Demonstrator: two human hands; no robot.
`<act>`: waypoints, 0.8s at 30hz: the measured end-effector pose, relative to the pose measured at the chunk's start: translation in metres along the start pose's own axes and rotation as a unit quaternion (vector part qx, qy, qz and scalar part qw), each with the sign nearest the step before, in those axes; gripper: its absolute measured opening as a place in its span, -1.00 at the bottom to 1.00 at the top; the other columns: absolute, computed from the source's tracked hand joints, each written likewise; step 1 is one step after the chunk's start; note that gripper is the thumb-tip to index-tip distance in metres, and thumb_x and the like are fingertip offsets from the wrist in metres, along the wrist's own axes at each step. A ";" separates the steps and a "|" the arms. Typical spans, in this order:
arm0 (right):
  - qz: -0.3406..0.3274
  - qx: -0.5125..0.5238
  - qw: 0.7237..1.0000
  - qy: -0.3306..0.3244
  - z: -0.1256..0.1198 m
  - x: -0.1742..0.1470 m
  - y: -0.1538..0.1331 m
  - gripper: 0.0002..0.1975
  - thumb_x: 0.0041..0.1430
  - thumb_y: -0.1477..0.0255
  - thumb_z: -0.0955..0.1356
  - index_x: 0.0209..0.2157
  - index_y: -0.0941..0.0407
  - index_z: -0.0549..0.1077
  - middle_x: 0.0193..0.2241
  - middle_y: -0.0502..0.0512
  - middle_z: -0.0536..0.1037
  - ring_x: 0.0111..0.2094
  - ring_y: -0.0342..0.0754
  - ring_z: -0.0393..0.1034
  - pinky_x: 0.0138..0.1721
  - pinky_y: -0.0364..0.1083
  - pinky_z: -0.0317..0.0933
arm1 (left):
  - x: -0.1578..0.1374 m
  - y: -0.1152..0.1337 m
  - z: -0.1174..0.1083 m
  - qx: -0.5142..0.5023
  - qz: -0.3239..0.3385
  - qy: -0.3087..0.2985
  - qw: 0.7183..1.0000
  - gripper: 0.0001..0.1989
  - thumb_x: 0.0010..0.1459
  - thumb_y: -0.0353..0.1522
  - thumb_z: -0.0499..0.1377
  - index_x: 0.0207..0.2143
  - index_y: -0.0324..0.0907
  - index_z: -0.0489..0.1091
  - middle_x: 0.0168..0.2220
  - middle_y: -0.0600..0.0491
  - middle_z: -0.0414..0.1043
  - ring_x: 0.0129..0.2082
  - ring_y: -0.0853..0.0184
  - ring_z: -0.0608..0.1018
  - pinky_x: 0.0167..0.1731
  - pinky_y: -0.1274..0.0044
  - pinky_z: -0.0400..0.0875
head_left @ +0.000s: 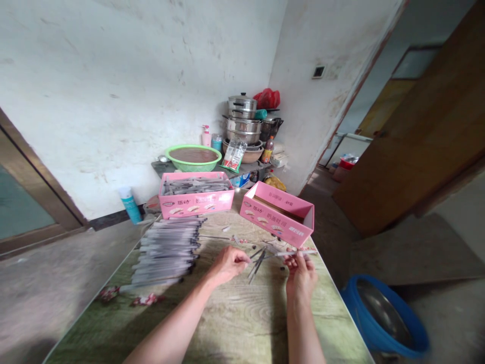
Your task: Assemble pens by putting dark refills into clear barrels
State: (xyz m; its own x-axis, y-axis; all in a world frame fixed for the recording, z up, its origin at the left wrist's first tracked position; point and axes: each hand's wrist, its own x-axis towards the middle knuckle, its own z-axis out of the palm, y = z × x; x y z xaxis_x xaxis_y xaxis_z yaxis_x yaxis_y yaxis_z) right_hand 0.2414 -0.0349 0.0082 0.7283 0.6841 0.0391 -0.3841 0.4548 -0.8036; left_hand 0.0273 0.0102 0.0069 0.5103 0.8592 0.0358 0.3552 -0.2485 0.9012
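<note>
My right hand point(301, 270) is closed on a whitish, translucent pen barrel point(291, 253), held level above the table's right side. To its left, my left hand point(229, 263) has thumb and fingers pinched together; what they hold, if anything, is too small to make out. Several thin dark rods point(258, 264), like pen refills, lie between the two hands, close to the left fingertips. Left of my left hand, a long row of translucent pens point(166, 250) with dark tips lies side by side on the wood-patterned table point(242, 323).
A pink box point(197, 202) full of pens stands at the back left, another pink box point(276, 217) at the back right. Behind are a green basin point(193, 164) and stacked steel pots point(242, 126). A blue tub point(420, 328) sits on the floor at right.
</note>
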 end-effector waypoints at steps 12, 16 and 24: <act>0.052 -0.040 0.998 -0.026 0.007 -0.009 0.005 -0.66 -0.20 0.31 0.55 -0.47 0.15 0.39 -0.65 -0.09 0.48 -0.63 -0.14 0.43 -0.61 -0.21 0.34 | 0.004 -0.010 0.002 -0.071 -0.001 0.026 0.997 -0.76 -0.01 -0.43 0.13 -0.33 -0.27 0.57 -0.60 0.07 0.47 -0.61 0.41 0.43 -0.56 0.62 0.26; 0.110 -0.064 0.989 -0.074 0.015 -0.019 0.010 -0.65 -0.21 0.32 0.56 -0.47 0.14 0.38 -0.61 -0.04 0.53 -0.61 -0.07 0.47 -0.62 -0.16 0.38 | 0.004 0.000 0.014 -0.193 0.033 0.018 0.981 -0.75 0.06 -0.41 0.14 -0.22 -0.31 0.52 -0.39 -0.06 0.56 -0.48 0.34 0.56 -0.41 0.55 0.44; 0.155 0.060 0.986 -0.024 -0.004 0.001 0.004 -0.76 -0.20 0.45 0.53 -0.45 0.16 0.47 -0.56 0.02 0.59 -0.58 -0.10 0.50 -0.57 -0.19 0.43 | 0.010 0.000 0.010 0.021 0.079 0.174 0.981 -0.63 0.08 -0.58 0.07 -0.10 -0.17 0.48 -0.17 -0.04 0.54 -0.20 0.31 0.58 -0.12 0.48 0.43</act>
State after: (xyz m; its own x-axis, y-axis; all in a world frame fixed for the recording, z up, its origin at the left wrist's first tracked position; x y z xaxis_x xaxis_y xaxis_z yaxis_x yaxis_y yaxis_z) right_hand 0.2430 -0.0347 0.0031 0.5391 0.8254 -0.1673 -0.6504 0.2818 -0.7054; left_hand 0.0406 0.0142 0.0033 0.2649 0.9076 0.3256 0.3286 -0.4024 0.8544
